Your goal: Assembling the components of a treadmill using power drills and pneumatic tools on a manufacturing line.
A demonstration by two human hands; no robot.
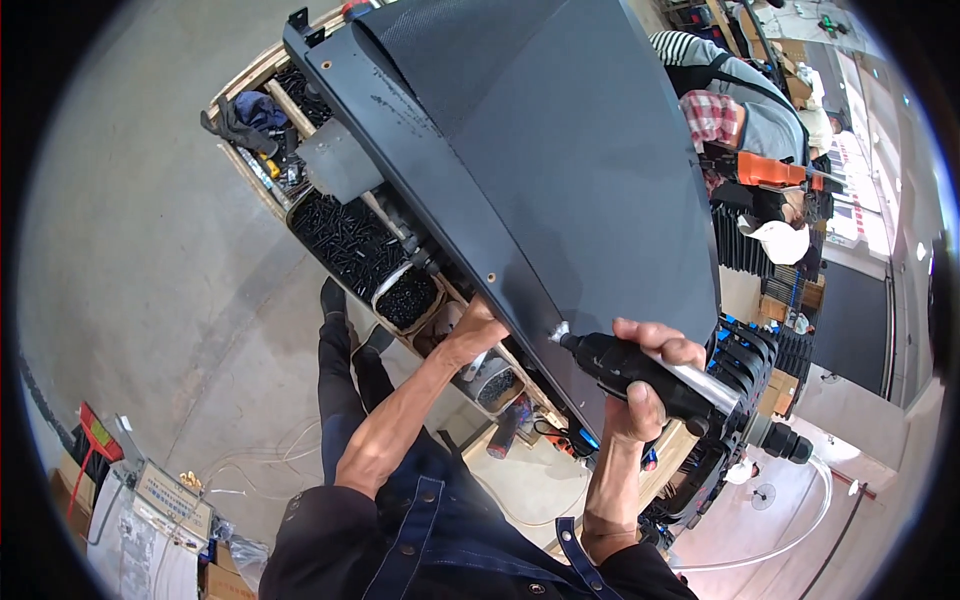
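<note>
A large dark grey panel [590,170] slants across the middle, with a small hole [491,277] along its left border. My right hand [637,415] is wrapped round a black and silver air screwdriver [612,362], thumb below and fingers above. The tool lies over the panel's lower part, its bright tip [558,330] pointing left at the border strip; whether it touches cannot be made out. My left hand [474,335] reaches to the panel's left edge above the parts bins. Its fingers are hidden behind that edge.
Under the panel's left side, a wooden-framed bench holds a bin of black screws [345,235], a smaller bin of dark parts [408,298] and a grey cylinder [340,160]. A white air hose [825,500] curves from the tool. Another person [745,95] works beyond the panel near an orange tool [770,170].
</note>
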